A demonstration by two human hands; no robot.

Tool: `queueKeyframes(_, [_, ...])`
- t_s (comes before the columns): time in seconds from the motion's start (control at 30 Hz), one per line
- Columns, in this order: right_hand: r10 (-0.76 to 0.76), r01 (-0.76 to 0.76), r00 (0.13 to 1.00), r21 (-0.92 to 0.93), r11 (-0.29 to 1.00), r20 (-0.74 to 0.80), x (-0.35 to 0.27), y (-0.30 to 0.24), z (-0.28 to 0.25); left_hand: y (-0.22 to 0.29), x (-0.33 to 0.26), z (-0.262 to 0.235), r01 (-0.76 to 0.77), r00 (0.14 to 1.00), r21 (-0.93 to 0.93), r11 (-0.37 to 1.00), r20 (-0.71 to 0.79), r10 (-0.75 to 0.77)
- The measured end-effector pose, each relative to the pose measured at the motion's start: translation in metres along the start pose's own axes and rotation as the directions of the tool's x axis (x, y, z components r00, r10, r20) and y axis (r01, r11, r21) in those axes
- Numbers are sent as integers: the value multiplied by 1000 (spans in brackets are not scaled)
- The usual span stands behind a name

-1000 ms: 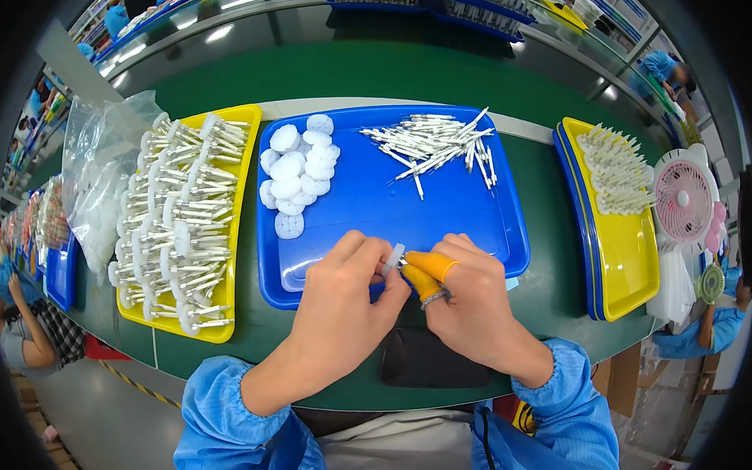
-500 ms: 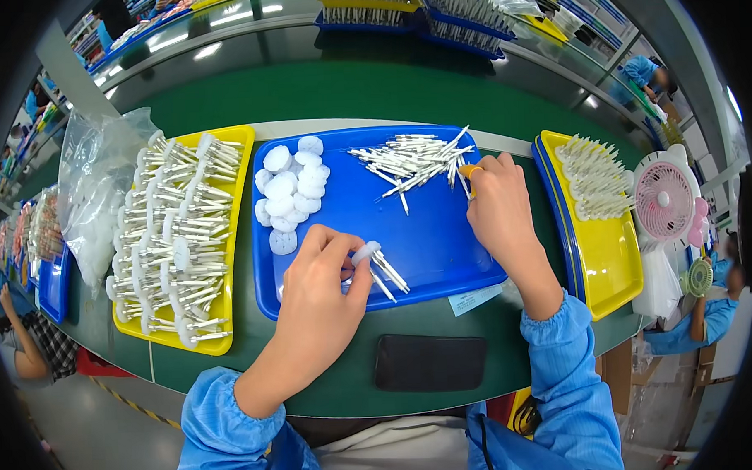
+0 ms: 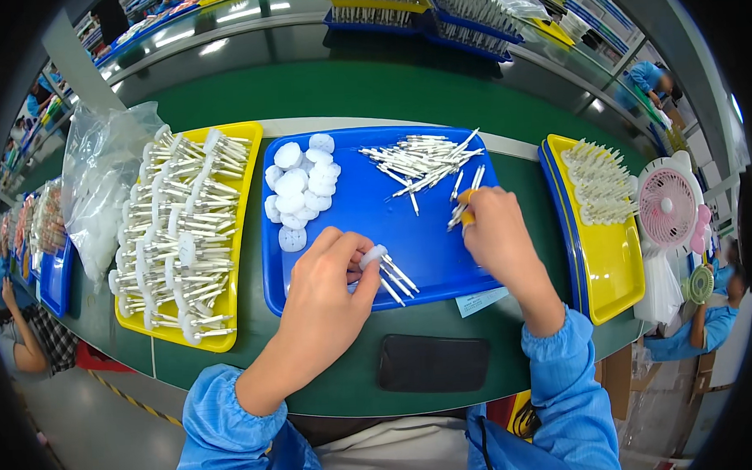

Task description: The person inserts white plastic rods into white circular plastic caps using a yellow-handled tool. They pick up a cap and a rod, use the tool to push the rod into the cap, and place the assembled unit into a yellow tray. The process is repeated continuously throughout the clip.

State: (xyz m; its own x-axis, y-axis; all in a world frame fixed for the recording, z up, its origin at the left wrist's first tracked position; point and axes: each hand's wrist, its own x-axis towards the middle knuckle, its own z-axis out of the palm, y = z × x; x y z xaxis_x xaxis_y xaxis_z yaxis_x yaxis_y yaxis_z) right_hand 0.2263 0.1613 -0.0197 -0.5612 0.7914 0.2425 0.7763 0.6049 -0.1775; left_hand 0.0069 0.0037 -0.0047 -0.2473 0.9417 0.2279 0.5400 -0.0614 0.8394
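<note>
My left hand [image 3: 324, 295] holds a small white round disc with several white pins through it [image 3: 383, 266] over the near part of the blue tray [image 3: 443, 257]. My right hand [image 3: 498, 231] has an orange cot on one finger and pinches a few loose white pins [image 3: 460, 210] above the tray's right side. A heap of loose white pins [image 3: 423, 160] lies at the tray's far right. A pile of white round discs [image 3: 300, 188] sits at its far left.
A yellow tray [image 3: 244, 240] of finished pin-and-disc pieces lies on my left, with a clear plastic bag [image 3: 101, 186] beyond it. Another yellow tray [image 3: 609, 260] with white parts is on my right, beside a small pink fan [image 3: 667, 204]. A black phone [image 3: 434, 362] lies at the table's near edge.
The hands parted from the middle of the tray. My right hand reached to the pin heap and has come back a little with pins. The left hand stayed near, still holding the disc.
</note>
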Motion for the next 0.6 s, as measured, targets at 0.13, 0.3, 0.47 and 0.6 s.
queueKeyframes(0.13, [-25, 17, 997, 114, 993, 70, -25, -37, -18, 5, 2, -4, 53, 999, -37, 998, 14, -52])
queueKeyframes(0.3, [-57, 41, 996, 202, 979, 71, -37, -39, -31, 5, 3, -6, 124, 992, -74, 990, 32, -122])
queueKeyframes(0.47, [-136, 111, 986, 233, 966, 93, -37, -38, -31, 7, 6, -6, 229, 973, -137, 964, 45, -224])
queueKeyframes(0.6, [-163, 143, 984, 215, 966, 79, -36, -36, -21, 7, 6, -7, 246, 967, -169, 954, 102, -232])
